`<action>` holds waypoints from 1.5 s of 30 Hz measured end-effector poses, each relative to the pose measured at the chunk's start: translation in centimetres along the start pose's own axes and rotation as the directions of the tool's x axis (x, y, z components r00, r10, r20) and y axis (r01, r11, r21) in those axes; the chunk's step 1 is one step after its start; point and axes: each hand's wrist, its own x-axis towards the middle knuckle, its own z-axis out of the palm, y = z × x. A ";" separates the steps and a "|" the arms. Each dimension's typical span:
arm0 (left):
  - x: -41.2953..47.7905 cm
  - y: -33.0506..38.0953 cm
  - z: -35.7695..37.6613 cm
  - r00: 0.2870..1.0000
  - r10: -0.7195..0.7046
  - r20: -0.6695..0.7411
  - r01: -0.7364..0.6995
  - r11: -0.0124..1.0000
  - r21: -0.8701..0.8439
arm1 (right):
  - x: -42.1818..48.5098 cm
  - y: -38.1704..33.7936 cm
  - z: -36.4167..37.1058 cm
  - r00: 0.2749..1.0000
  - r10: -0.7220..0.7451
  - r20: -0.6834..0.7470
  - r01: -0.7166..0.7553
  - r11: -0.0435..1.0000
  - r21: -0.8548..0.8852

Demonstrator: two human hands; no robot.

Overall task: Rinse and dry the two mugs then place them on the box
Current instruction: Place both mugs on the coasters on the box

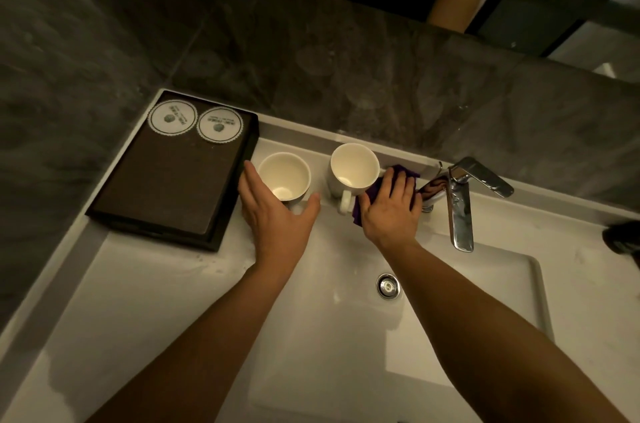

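Two mugs upright on bench: left mug (284,177) just beyond spread, empty left hand (273,211); right hand (391,204) presses purple cloth (405,171) beside right mug (353,168).

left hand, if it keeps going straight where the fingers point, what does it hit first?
Most likely the nearer mug. The left hand is open, fingers pointing up and away across the counter, thumb spread toward the other mug. It already partly overlaps the nearer mug's lower edge, though whether it touches is unclear.
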 end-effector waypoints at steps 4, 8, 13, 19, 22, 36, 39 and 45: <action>-2.8 -1.0 -1.6 0.999 0.039 0.019 -0.038 0.999 -0.024 | -0.1 0.3 -0.3 0.999 -0.028 -0.019 0.029 0.998 0.054; -5.2 -2.8 -3.9 0.999 0.036 0.023 -0.037 0.998 0.050 | -1.6 1.2 -1.5 0.994 -0.022 -0.107 0.039 0.987 0.156; -7.0 -7.1 -7.9 1.000 -0.002 0.029 -0.007 0.954 0.299 | -7.8 0.6 -3.4 0.963 0.023 -0.269 0.095 0.904 0.417; -6.9 -10.8 -12.3 0.998 0.038 -0.044 -0.007 0.831 0.557 | -13.6 -5.2 -4.4 0.920 -0.288 -0.266 0.392 0.705 0.592; -6.2 -12.8 -13.9 0.998 0.038 -0.058 0.004 0.804 0.595 | -13.3 -8.7 -4.5 0.948 -0.296 -0.118 0.300 0.704 0.643; -5.8 -15.3 -15.3 1.000 0.013 0.026 -0.028 0.598 0.801 | -11.2 -12.9 -4.0 0.994 -0.076 -0.081 0.110 0.776 0.621; -5.7 -15.3 -15.3 0.999 -0.007 0.035 -0.024 0.586 0.810 | -11.0 -12.3 -4.2 0.997 -0.006 -0.078 0.052 0.796 0.604; -5.4 -14.9 -15.7 0.997 -0.048 0.060 -0.019 0.599 0.801 | -10.9 -11.2 -5.6 0.999 0.033 -0.038 0.000 0.753 0.658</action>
